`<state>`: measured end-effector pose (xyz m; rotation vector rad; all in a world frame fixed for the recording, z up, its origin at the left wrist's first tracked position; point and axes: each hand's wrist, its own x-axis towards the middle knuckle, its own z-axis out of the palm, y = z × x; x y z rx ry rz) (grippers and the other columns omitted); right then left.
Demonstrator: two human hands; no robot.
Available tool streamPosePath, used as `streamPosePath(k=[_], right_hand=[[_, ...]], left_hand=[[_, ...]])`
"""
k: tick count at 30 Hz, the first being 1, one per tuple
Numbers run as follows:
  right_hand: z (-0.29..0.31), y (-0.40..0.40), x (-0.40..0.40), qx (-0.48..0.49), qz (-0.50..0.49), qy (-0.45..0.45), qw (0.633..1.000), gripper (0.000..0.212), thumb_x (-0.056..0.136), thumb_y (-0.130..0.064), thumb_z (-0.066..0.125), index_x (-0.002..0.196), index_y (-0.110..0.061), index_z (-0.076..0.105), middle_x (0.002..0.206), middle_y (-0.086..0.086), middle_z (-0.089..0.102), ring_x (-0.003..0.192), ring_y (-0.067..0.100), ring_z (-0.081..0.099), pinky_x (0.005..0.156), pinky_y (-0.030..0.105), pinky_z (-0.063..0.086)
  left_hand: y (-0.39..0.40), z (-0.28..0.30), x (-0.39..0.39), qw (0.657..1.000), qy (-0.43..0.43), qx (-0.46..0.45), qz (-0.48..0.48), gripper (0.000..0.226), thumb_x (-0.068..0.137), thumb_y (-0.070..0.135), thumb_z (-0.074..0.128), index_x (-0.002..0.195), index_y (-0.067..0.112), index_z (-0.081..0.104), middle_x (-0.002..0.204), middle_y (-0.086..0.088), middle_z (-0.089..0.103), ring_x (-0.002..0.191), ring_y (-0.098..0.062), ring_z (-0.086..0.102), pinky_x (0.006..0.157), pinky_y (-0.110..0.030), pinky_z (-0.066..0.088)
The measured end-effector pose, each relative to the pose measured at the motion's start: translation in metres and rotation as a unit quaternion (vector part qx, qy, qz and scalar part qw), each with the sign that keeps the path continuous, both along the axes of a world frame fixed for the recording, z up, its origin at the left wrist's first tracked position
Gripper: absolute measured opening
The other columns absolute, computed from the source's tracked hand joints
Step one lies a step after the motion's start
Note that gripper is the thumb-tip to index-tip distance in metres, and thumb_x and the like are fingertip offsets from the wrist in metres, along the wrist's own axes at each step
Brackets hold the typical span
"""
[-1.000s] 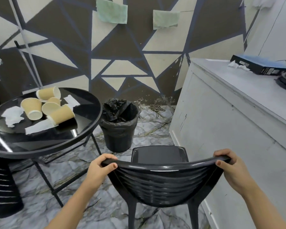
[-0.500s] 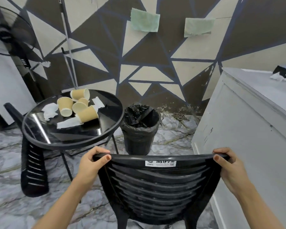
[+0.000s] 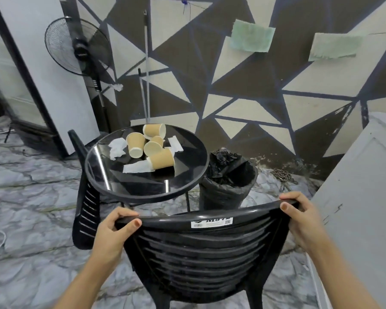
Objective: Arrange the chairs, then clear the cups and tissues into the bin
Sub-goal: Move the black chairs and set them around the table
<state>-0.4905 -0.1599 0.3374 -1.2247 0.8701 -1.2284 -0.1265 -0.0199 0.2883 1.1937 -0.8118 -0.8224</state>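
Chair held: a black plastic chair (image 3: pixel 201 253) seen from behind, low in the middle of the view, its slatted back facing the camera.
Grip: left hand (image 3: pixel 114 228) and right hand (image 3: pixel 303 221) each clamp an end of the top rail, fingers curled over it, thumbs on the near side.
Beyond the grip: a round black table (image 3: pixel 183 175) with four paper cups (image 3: pixel 161 159) tipped over among white tissues (image 3: pixel 136 167).
Right of the table: a black-lined bin (image 3: pixel 227 188) on the floor, between the hands.
Left of the grip: a second black chair (image 3: pixel 85 204), half tucked behind the table.
Hidden: the held chair's seat and feet; its white label (image 3: pixel 211 222) is blurred.
Changed: the table now sits nearer the centre, a standing fan (image 3: pixel 76 47) shows fully at far left, and the white cabinet (image 3: pixel 366 197) is more cut off.
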Motion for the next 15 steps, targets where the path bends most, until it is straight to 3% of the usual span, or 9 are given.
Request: streamPosePath(k=[2, 4, 8, 11, 13, 15], right_hand=[[-0.002, -0.011, 0.003, 0.009, 0.026, -0.024, 0.999, 0.038, 0.038, -0.035, 0.091, 0.064, -0.021, 0.068, 0.065, 0.001, 0.061, 0.054, 0.007, 0.060, 0.052, 0.017, 0.052], [-0.009, -0.026, 0.003, 0.010, 0.044, -0.040, 0.998, 0.048, 0.029, -0.041, 0.093, 0.064, -0.020, 0.067, 0.065, -0.003, 0.064, 0.056, 0.007, 0.061, 0.053, 0.017, 0.052], [-0.026, -0.071, -0.002, 0.019, 0.067, -0.058, 0.996, 0.048, 0.027, -0.046, 0.092, 0.059, -0.020, 0.067, 0.069, -0.008, 0.067, 0.066, 0.005, 0.060, 0.060, 0.016, 0.050], [-0.039, -0.100, -0.001, 0.035, 0.138, -0.065, 0.988, 0.020, 0.058, -0.023, 0.083, 0.055, -0.020, 0.063, 0.068, -0.008, 0.065, 0.065, 0.006, 0.060, 0.059, 0.015, 0.048], [-0.050, -0.120, 0.000, 0.044, 0.157, -0.061, 0.985, 0.034, 0.077, 0.002, 0.058, 0.051, -0.019, 0.060, 0.066, -0.006, 0.062, 0.063, 0.007, 0.058, 0.057, 0.015, 0.046], [-0.056, -0.136, -0.001, 0.058, 0.183, -0.051, 0.980, 0.034, 0.075, 0.004, 0.051, 0.049, -0.018, 0.058, 0.064, -0.005, 0.061, 0.061, 0.007, 0.055, 0.056, 0.016, 0.045]], left_hand=[[-0.002, 0.003, -0.002, 1.000, -0.003, -0.002, 0.015, 0.061, 0.030, 0.062, 0.086, 0.069, 0.019, 0.067, 0.069, 0.000, 0.062, 0.070, -0.021, 0.056, 0.064, -0.025, 0.050], [-0.005, 0.006, -0.006, 1.000, -0.007, 0.001, 0.029, 0.061, 0.029, 0.062, 0.086, 0.069, 0.021, 0.066, 0.065, 0.005, 0.062, 0.062, -0.014, 0.057, 0.055, -0.018, 0.049], [-0.009, 0.003, -0.022, 0.997, -0.026, 0.013, 0.072, 0.051, 0.034, 0.054, 0.086, 0.069, 0.022, 0.065, 0.066, 0.008, 0.063, 0.067, -0.013, 0.058, 0.061, -0.019, 0.050], [-0.004, -0.009, -0.045, 0.992, -0.036, 0.023, 0.115, 0.038, 0.041, 0.042, 0.080, 0.068, 0.022, 0.063, 0.064, 0.010, 0.061, 0.066, -0.009, 0.056, 0.063, -0.018, 0.049], [-0.002, -0.018, -0.066, 0.988, -0.025, 0.020, 0.152, 0.042, 0.039, 0.038, 0.077, 0.070, 0.016, 0.061, 0.061, 0.011, 0.061, 0.062, -0.005, 0.056, 0.059, -0.013, 0.047], [-0.002, -0.024, -0.085, 0.983, -0.020, 0.020, 0.179, 0.051, 0.036, 0.036, 0.075, 0.073, 0.007, 0.056, 0.059, 0.012, 0.062, 0.058, -0.001, 0.056, 0.055, -0.009, 0.046]])
